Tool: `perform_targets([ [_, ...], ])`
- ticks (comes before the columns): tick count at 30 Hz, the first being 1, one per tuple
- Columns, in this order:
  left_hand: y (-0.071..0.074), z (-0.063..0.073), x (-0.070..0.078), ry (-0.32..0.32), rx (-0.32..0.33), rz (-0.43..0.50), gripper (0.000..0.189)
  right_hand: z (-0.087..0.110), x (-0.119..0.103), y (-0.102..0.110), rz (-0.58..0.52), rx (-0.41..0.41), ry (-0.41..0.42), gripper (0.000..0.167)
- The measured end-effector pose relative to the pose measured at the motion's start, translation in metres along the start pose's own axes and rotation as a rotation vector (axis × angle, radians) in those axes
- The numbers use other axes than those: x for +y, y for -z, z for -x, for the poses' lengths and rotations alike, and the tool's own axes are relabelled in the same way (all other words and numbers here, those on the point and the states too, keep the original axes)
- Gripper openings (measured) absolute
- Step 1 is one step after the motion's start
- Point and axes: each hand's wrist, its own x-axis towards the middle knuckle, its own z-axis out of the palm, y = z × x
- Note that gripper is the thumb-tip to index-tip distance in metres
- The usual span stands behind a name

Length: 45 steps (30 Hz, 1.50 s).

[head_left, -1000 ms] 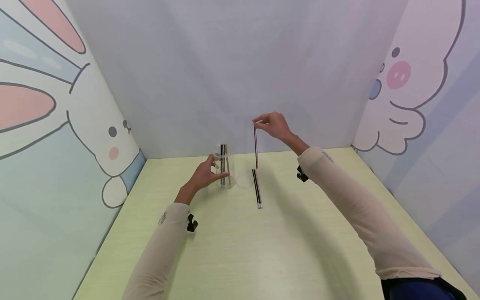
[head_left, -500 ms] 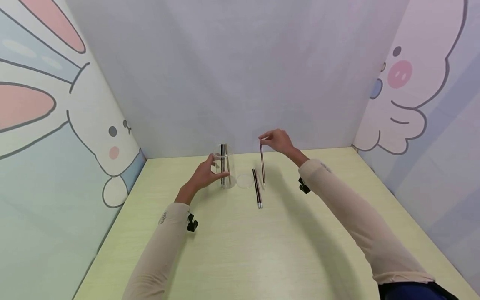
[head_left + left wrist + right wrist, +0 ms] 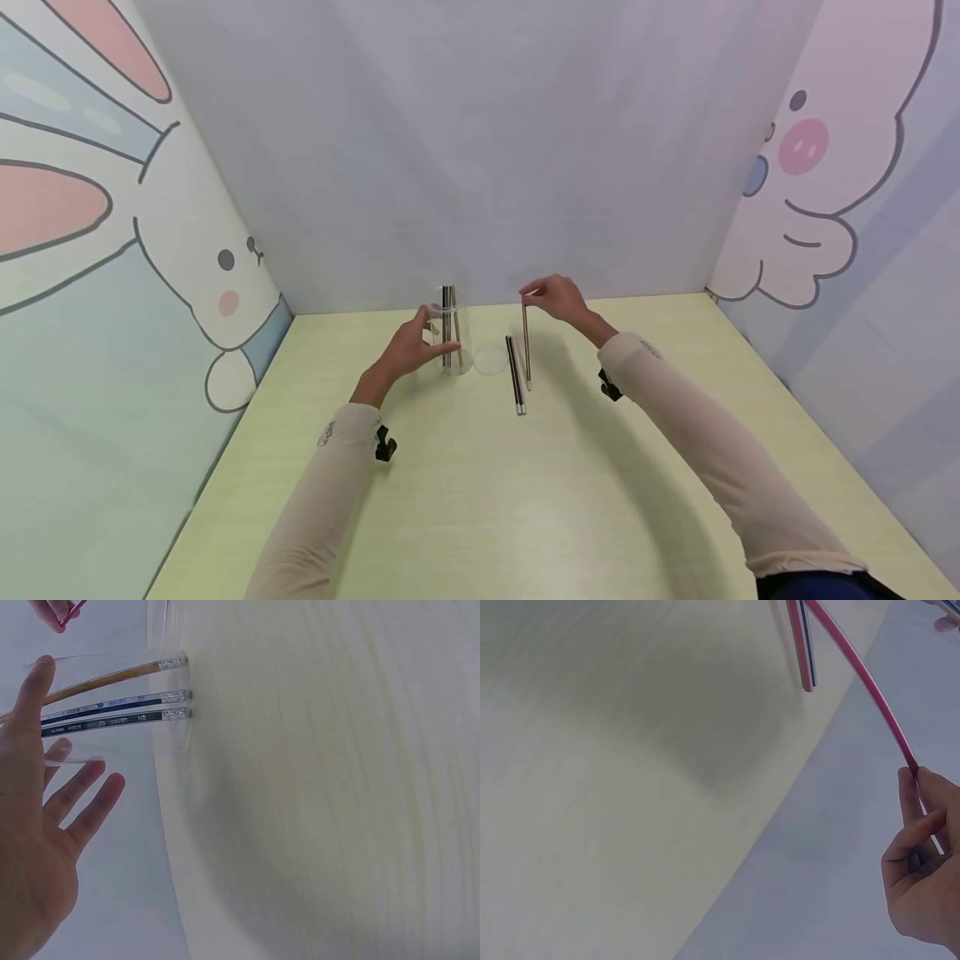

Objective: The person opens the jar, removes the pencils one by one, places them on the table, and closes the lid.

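My left hand [image 3: 408, 346] holds a clear plastic cup [image 3: 464, 329] upright on the table, thumb on one side and fingers on the other. Inside stand three pencils [image 3: 112, 720], one brownish, one blue and one dark, their ferrule ends at the bottom. To the right, my right hand [image 3: 557, 297] pinches the top of a red pencil [image 3: 527, 350] between thumb and fingers. That pencil hangs nearly upright, its pale end down; whether it touches the table I cannot tell. Two pencils [image 3: 516, 379], one red and one dark, lie side by side just left of it.
A clear round disc [image 3: 491, 360] lies flat between the cup and the lying pencils. The pale wooden table [image 3: 480, 500] ends at a grey back wall [image 3: 480, 150]. Cartoon-printed walls [image 3: 97, 417] stand at both sides.
My right hand has come down and a little to the right, lowering the red pencil beside the lying pair. My left hand stays at the cup.
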Motion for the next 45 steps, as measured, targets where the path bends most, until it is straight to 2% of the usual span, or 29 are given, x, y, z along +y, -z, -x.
perform_targets([
  [6,0.001,0.003,0.003,0.02,-0.007,0.002,0.074,0.01,0.008,-0.011,-0.01,0.04,0.04,0.026],
  [14,0.003,0.005,0.007,0.022,-0.008,0.0,0.077,0.019,0.019,-0.026,0.015,0.014,0.04,0.027],
  [33,0.004,0.007,0.009,0.036,-0.007,-0.026,0.077,0.029,0.028,-0.06,0.006,-0.057,-0.066,0.022],
  [45,0.004,0.006,0.008,0.019,-0.005,-0.016,0.074,0.03,0.027,-0.072,0.022,-0.042,-0.097,0.02],
])
